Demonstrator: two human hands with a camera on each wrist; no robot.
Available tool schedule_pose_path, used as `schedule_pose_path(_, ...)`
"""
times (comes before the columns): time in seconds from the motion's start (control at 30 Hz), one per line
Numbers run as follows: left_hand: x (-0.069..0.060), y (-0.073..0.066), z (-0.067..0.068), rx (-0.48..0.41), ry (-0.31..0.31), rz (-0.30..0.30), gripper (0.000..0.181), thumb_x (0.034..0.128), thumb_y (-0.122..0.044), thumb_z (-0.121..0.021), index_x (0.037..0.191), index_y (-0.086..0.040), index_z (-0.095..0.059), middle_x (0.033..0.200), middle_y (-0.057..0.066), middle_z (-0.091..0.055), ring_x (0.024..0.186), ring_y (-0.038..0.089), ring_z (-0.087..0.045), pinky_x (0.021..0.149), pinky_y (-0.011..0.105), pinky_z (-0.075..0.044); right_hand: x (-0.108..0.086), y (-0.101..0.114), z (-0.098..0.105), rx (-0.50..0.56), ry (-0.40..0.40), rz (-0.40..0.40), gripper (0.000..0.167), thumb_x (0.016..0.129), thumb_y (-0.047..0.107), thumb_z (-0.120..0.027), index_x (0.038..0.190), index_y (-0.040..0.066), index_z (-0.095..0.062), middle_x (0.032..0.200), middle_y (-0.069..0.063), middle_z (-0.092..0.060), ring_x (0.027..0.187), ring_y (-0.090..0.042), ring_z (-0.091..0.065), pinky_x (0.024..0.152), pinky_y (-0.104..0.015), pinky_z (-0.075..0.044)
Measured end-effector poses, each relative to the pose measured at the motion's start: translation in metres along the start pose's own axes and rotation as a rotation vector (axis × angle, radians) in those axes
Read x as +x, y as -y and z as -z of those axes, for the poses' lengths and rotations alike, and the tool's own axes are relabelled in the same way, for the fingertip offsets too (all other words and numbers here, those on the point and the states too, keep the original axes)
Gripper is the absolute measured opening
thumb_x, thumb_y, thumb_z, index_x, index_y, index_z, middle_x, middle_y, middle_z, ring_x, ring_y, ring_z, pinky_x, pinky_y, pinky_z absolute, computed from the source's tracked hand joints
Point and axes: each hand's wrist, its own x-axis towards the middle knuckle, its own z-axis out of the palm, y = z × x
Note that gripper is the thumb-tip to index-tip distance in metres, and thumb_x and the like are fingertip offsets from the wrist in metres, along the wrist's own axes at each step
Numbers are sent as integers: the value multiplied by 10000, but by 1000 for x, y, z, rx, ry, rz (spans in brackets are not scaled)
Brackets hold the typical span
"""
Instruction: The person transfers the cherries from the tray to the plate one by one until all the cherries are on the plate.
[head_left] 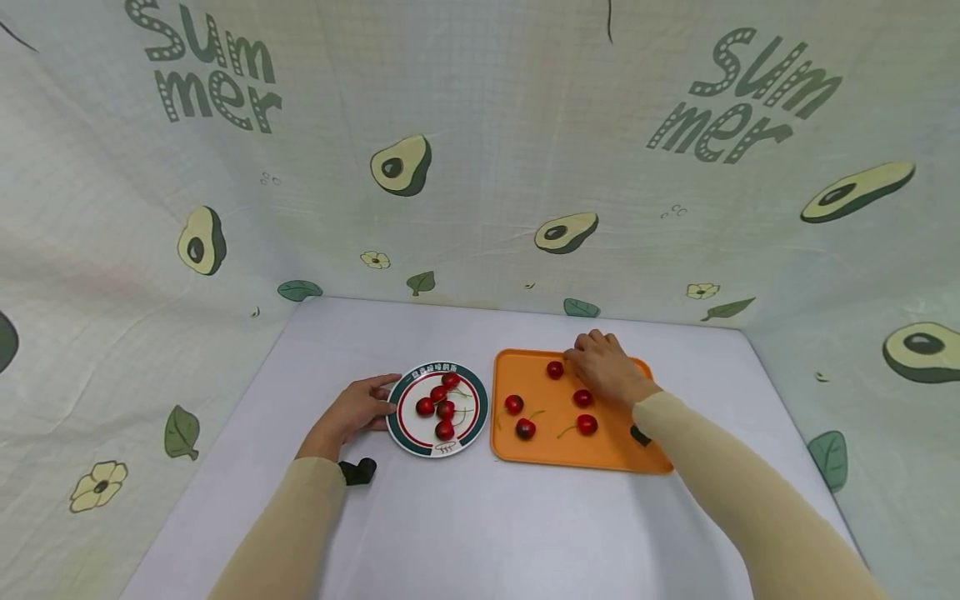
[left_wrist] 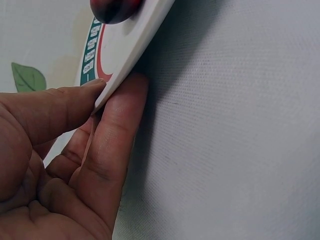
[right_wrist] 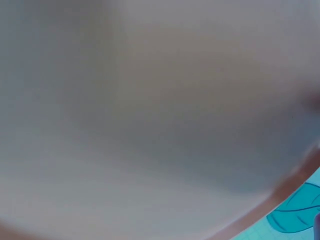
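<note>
My left hand (head_left: 360, 408) pinches the left rim of a round plate (head_left: 405, 435) with a green band. In the left wrist view, the thumb lies on top of the rim, the fingers underneath. Several red cherries (head_left: 446, 409) lie on the plate, some with stems. To its right is an orange tray (head_left: 555, 454) with several more cherries (head_left: 587, 424). Over the tray's back right part, my right hand (head_left: 603, 367) bends its fingers downward. What lies under those fingers is hidden, and the right wrist view is mostly a pale blur.
Plate and tray rest side by side on a white-covered table (head_left: 465, 533), a narrow gap between them. Behind and beside the table hangs a pale cloth (head_left: 480, 167) printed with avocados and leaves. A black strap (head_left: 357, 472) shows at the left wrist.
</note>
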Motion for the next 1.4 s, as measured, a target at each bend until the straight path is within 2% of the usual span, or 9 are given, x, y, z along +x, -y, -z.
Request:
schedule_pose_path(0.2,-1,-2,-1,-8,1,5,656,973,14,-688,1573,-187,-513,1291,188,-592,895,224,-678,759,316,-651,-1,1,0,-4,-15,14,145,1039,222,-678,1116,121,-747,1118,-104,-602,1088,-331,-480,978,-499,-425)
schedule_pose_path(0.5,-1,-2,-1,-17,3,6,660,970,23,-688,1571,-189,-516,1290,190,-595,890,223,-684,760,319,-653,-4,0,2,-19,-32,33,79,1019,170,-689,1005,115,-744,1096,-107,-600,1055,-333,-479,929,-494,-415)
schedule_pose_path(0.73,0,-1,-1,-16,5,3,655,973,16,-686,1569,-197,-519,1291,186,-593,888,224,-679,760,313,-651,-4,1,1,7,5,23,90,1011,161,-704,1040,153,-789,1134,-96,-613,1106,-322,-473,977,-486,-409)
schedule_pose_path(0.9,0,1,-1,-21,11,0,654,968,17,-693,1564,-191,-524,1290,188,-597,891,225,-681,757,314,-650,-4,2,0,-24,1,24,91,1014,171,-700,1036,150,-786,1121,-86,-616,1089,-312,-480,985,-489,-421)
schedule_pose_path(1.13,0,0,0,-2,4,2,650,978,7,-687,1572,-195,-515,1311,186,-593,895,217,-678,755,309,-648,-7,6,4,-40,-41,23,126,1009,204,-719,1073,105,-762,1111,-96,-628,1078,-316,-495,981,-489,-436)
schedule_pose_path(1.4,-1,-1,0,-6,6,-4,656,976,10,-687,1576,-187,-508,1321,191,-602,890,213,-684,759,313,-650,-5,9,7,-58,-126,18,183,1049,236,-659,1111,65,-677,1103,-114,-587,1061,-327,-477,986,-477,-427)
